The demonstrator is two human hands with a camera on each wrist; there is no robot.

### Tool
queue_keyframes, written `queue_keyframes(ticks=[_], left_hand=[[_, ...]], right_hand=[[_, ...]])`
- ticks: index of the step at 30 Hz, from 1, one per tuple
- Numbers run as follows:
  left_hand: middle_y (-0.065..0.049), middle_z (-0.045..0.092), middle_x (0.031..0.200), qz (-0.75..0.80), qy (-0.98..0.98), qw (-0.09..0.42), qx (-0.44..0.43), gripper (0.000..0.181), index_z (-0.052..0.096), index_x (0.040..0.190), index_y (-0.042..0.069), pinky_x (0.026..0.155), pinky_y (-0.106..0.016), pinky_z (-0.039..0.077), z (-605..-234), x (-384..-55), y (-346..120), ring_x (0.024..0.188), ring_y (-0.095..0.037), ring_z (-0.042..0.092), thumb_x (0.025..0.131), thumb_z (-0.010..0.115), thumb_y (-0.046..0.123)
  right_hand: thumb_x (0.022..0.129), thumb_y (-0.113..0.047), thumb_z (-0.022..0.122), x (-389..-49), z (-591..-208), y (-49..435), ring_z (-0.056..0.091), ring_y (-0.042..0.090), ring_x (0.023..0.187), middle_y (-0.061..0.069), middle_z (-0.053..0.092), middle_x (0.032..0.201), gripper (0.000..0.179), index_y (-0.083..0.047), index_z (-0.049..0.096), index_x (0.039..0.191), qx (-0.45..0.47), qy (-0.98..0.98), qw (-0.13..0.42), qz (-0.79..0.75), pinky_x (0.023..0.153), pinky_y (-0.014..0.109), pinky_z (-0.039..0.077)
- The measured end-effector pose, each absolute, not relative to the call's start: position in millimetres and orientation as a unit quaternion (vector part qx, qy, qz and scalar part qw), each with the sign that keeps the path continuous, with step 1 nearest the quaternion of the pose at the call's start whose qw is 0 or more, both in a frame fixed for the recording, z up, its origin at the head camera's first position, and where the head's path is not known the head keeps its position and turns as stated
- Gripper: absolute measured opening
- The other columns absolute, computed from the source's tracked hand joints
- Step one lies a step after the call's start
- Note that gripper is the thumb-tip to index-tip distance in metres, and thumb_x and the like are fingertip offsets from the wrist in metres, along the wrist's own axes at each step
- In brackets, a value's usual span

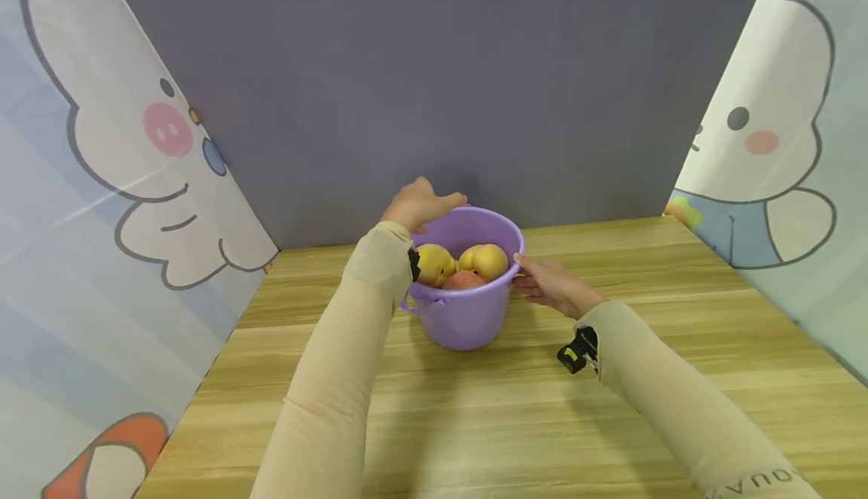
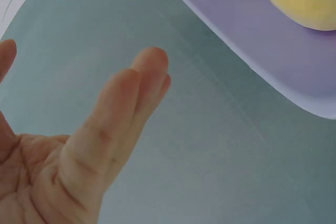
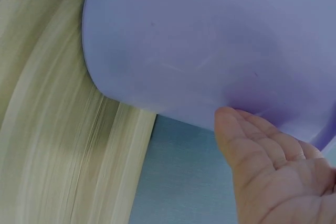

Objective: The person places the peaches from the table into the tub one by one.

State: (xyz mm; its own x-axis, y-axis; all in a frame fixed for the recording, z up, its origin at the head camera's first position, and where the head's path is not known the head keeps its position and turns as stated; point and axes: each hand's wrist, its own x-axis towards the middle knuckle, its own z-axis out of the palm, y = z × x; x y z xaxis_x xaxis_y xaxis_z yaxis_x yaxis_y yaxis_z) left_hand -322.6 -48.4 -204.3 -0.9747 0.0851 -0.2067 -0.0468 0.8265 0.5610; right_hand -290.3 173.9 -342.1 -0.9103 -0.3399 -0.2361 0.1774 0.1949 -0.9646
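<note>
A light purple bucket (image 1: 468, 314) stands on the wooden table, with two yellow fruits (image 1: 487, 261) and a reddish fruit (image 1: 464, 280) inside. Its thin purple handle (image 1: 415, 309) shows low at the left front. My left hand (image 1: 420, 203) hovers at the far left of the rim, fingers extended; in the left wrist view this hand (image 2: 89, 161) is apart from the bucket wall and holds nothing. At the right side, my right hand (image 1: 552, 286) has its thumb by the rim. The right wrist view shows its straight fingers (image 3: 262, 140) against the bucket's outer wall.
The wood-grain table (image 1: 678, 318) reaches back to a dark grey panel (image 1: 441, 69). Light panels with cartoon figures stand at the left (image 1: 81, 258) and right (image 1: 807, 273) edges. A small black device (image 1: 578, 352) sits at the right wrist.
</note>
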Motion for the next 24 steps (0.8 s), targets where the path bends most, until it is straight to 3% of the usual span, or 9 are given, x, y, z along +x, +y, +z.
queue_keyframes(ticks=[6,12,19,24], left_hand=[[-0.014,0.042,0.139,0.3,0.948,0.111,0.003,0.083,0.027,0.146,0.004,0.084,-0.037,0.05,-209,-320,-58,0.1,-0.029,0.058,0.088,0.056,0.057],[-0.017,0.045,0.137,0.31,0.947,0.087,0.005,0.079,0.03,0.143,0.001,0.085,-0.041,0.05,-211,-318,-68,0.099,-0.031,0.059,0.089,0.056,0.053],[-0.022,0.053,0.129,0.321,0.945,-0.012,0.055,0.07,0.037,0.137,-0.001,0.096,-0.046,0.044,-232,-304,-79,0.117,-0.035,0.052,0.091,0.058,0.046],[-0.02,0.058,0.123,0.365,0.924,-0.093,0.074,0.067,0.035,0.14,0.002,0.085,-0.046,0.05,-252,-279,-92,0.105,-0.034,0.06,0.091,0.061,0.039]], right_hand=[[0.104,-0.038,0.031,-292,-340,175,0.027,0.044,0.135,0.035,0.028,0.144,0.069,0.015,0.017,0.145,-0.058,0.744,0.205,-0.634,0.108,0.05,0.029],[0.096,-0.056,0.043,-297,-344,182,0.034,0.043,0.132,0.036,0.031,0.142,0.09,0.017,0.019,0.143,-0.091,0.74,0.208,-0.633,0.107,0.05,0.032],[0.103,-0.042,0.031,-295,-340,182,0.025,0.046,0.135,0.037,0.025,0.144,0.074,0.016,0.012,0.145,-0.064,0.742,0.207,-0.634,0.109,0.051,0.027],[0.104,-0.042,0.022,-287,-342,184,0.027,0.046,0.134,0.036,0.026,0.144,0.07,0.015,0.014,0.145,-0.057,0.761,0.175,-0.622,0.108,0.051,0.028]])
